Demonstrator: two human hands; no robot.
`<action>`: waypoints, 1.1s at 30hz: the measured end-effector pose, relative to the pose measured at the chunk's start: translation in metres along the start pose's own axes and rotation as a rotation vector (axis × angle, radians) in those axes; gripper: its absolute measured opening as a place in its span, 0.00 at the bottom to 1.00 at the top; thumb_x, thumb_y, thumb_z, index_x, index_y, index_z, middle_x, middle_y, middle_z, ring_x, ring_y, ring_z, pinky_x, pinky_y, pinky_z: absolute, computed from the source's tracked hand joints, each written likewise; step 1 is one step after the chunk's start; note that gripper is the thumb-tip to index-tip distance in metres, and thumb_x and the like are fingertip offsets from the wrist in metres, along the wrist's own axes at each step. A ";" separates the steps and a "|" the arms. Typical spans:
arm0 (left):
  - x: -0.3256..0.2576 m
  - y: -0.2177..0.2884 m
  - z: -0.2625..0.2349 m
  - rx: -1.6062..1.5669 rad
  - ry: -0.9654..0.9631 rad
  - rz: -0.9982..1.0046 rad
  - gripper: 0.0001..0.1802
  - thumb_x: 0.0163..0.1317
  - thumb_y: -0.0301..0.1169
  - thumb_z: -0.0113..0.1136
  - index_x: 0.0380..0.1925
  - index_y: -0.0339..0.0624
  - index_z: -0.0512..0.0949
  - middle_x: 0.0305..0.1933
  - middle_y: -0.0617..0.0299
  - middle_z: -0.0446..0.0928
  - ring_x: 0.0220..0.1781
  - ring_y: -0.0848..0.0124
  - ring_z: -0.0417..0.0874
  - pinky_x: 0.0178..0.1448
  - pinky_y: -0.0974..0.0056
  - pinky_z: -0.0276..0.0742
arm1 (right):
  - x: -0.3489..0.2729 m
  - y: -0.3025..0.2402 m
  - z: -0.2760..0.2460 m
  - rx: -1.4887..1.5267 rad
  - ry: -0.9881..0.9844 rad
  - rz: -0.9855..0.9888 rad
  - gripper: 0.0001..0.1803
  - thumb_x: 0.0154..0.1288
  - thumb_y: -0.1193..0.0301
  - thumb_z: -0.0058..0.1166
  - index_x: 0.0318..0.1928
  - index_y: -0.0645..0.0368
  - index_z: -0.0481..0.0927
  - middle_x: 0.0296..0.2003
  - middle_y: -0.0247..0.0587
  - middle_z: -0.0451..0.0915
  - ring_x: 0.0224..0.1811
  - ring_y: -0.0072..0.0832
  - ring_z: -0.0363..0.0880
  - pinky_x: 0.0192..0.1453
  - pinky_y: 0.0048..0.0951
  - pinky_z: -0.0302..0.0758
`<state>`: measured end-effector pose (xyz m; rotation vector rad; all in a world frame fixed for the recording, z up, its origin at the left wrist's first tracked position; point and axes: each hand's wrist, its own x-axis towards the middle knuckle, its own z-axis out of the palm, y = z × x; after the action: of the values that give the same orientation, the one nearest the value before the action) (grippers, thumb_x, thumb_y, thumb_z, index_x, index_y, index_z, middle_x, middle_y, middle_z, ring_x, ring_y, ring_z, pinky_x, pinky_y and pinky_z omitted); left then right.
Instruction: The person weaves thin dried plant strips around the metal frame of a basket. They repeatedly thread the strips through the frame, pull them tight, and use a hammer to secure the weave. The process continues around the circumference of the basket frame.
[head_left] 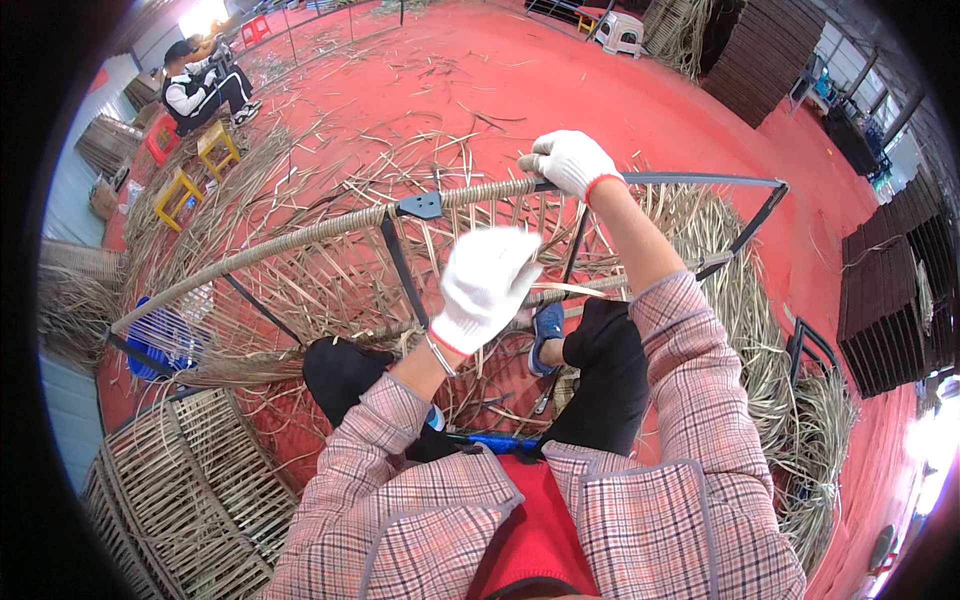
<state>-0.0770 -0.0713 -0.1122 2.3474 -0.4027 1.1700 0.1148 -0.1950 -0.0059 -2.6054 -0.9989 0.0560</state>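
A long black metal frame lies across in front of me, its upper rail wound with straw-coloured woven strip from the left to just past a dark bracket. Pale strips are strung between its rails on the left and middle. My right hand, in a white glove with a red cuff, is closed just above the rail where the winding ends. What its fingers pinch is too small to name. Below the rail, my left hand, also gloved, shows its back; its fingers are blurred. A light flat strip lies just right of it.
Loose strips pile at the right and litter the red floor. A woven panel lies lower left, near a blue basket. Dark stacked panels stand right. Another person sits by yellow stools at far left.
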 end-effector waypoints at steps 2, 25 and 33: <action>0.046 0.002 -0.009 0.121 0.117 0.113 0.25 0.53 0.34 0.76 0.53 0.48 0.84 0.48 0.59 0.85 0.53 0.55 0.85 0.61 0.51 0.77 | 0.007 0.000 -0.004 0.046 -0.154 0.124 0.19 0.70 0.50 0.58 0.43 0.51 0.90 0.30 0.38 0.88 0.31 0.35 0.87 0.39 0.40 0.82; 0.108 -0.031 -0.003 0.144 -0.454 -0.262 0.15 0.65 0.47 0.64 0.43 0.52 0.83 0.39 0.59 0.86 0.44 0.58 0.87 0.49 0.52 0.80 | -0.356 0.251 -0.175 -0.948 0.884 0.836 0.24 0.76 0.50 0.47 0.64 0.45 0.80 0.57 0.46 0.83 0.61 0.45 0.81 0.65 0.46 0.77; 0.130 -0.048 -0.009 -0.322 -0.721 -0.503 0.22 0.70 0.49 0.58 0.36 0.40 0.85 0.27 0.65 0.80 0.27 0.75 0.79 0.32 0.67 0.74 | -0.132 -0.005 0.095 0.631 0.502 -0.107 0.20 0.74 0.66 0.53 0.63 0.56 0.81 0.59 0.47 0.82 0.63 0.41 0.80 0.69 0.35 0.74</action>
<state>0.0162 -0.0320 -0.0164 2.3078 -0.1870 0.0051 -0.0023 -0.2485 -0.1044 -1.8558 -0.7711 -0.2563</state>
